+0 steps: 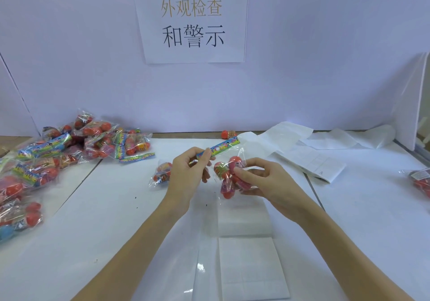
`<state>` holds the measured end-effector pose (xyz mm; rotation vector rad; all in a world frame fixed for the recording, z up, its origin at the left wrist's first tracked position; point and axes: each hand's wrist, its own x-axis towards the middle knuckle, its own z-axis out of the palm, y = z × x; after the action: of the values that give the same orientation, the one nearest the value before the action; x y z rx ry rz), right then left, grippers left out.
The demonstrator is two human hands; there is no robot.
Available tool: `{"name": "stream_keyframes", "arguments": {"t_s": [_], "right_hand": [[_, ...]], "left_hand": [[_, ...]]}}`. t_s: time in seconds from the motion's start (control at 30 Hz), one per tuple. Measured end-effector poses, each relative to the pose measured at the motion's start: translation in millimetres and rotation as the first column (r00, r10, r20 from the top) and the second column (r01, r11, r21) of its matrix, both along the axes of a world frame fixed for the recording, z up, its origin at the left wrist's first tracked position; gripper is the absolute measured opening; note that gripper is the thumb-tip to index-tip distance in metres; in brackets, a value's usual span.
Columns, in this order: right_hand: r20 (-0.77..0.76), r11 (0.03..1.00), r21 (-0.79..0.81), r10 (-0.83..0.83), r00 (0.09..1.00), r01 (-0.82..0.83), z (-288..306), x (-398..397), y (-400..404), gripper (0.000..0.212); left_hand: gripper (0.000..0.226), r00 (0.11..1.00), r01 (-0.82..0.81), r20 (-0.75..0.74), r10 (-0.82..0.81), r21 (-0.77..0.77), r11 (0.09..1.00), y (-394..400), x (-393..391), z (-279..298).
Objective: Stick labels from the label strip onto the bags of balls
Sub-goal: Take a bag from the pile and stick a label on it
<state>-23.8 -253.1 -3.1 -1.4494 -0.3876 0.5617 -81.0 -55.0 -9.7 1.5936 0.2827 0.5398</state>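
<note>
**Item in hand: one bag of balls, label being pressed on**

Bag of balls (pixel 229 172): clear plastic, coloured header card, red balls inside; held just above the desk (pixel 130 207), centre of view.
Left hand (pixel 189 170): fingers curled, pinching the header card at its left end.
Right hand (pixel 260 176): fingers cupped round the balls from the right, thumb lying on a small white label (pixel 237 164) on the front of the bag.
Label strip (pixel 249 261): white backing, flat on the desk near the front edge, below the hands.
Bag pile (pixel 69 147): far left. One more bag (pixel 162 172) lies just behind the left hand.

Handling note: probably best to rub the thumb across the whole label with the film kept taut over a ball, so that no corner lifts.
</note>
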Motion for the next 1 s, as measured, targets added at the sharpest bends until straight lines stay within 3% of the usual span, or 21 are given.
{"name": "stream_keyframes", "arguments": {"t_s": [0.1,0.2,0.3,0.4,0.53,0.6,0.7,0.77,0.87,0.93,1.0], "right_hand": [[-0.033,0.997,-0.004,0.077,0.997,-0.077,1.1,-1.7,1.2,0.038],[0.013,1.000,-0.012,0.020,1.000,-0.020,0.1,-3.0,2.9,0.036],[0.009,0.999,0.033,-0.027,1.000,0.027,0.2,-1.5,-1.4,0.038],[0.002,0.995,-0.010,0.100,0.995,-0.100,1.6,-2.4,-3.7,0.046],[0.116,0.939,-0.299,0.212,0.970,-0.169,-0.2,-1.7,-6.3,0.068],[0.227,0.820,-0.535,0.371,0.901,-0.203,3.8,-0.8,-14.3,0.065],[0.251,0.603,-0.770,0.589,0.768,-0.211,2.5,1.7,-22.2,0.101],[0.362,0.667,-0.735,0.536,0.763,-0.119,-0.5,4.1,-19.9,0.078],[0.524,0.845,-0.527,0.241,0.817,0.089,-2.7,9.4,-14.7,0.032],[0.558,0.899,-0.393,0.067,0.827,0.192,-3.7,12.4,-12.9,0.021],[0.582,0.924,-0.305,-0.012,0.813,0.231,-4.0,13.6,-12.2,0.018]], "left_hand": [[0.024,0.999,-0.038,0.013,0.037,0.066,0.997,-4.2,0.5,-3.5],[0.016,0.999,-0.002,0.037,0.004,-0.033,0.999,-9.9,0.3,-2.5],[0.049,0.978,0.197,-0.053,-0.203,-0.099,0.975,-10.2,-0.5,-3.6],[0.060,0.957,0.288,-0.022,-0.288,-0.013,0.958,-6.7,-3.6,-6.1],[0.039,0.978,0.206,0.027,-0.209,0.071,0.976,4.1,-2.4,-5.6],[0.023,0.985,0.168,0.024,-0.170,0.069,0.983,6.4,-2.3,-4.9],[0.030,0.993,0.111,0.029,-0.117,0.157,0.981,4.9,-2.6,-3.8],[0.031,0.995,0.088,0.033,-0.096,0.186,0.979,4.2,-2.7,-2.2],[0.019,0.994,0.102,0.018,-0.105,0.105,0.989,4.1,-3.2,1.3],[0.007,0.993,0.114,0.024,-0.117,0.104,0.988,3.5,-3.7,2.7],[0.012,0.988,0.141,0.044,-0.151,0.180,0.973,3.3,-4.9,3.3]]}}
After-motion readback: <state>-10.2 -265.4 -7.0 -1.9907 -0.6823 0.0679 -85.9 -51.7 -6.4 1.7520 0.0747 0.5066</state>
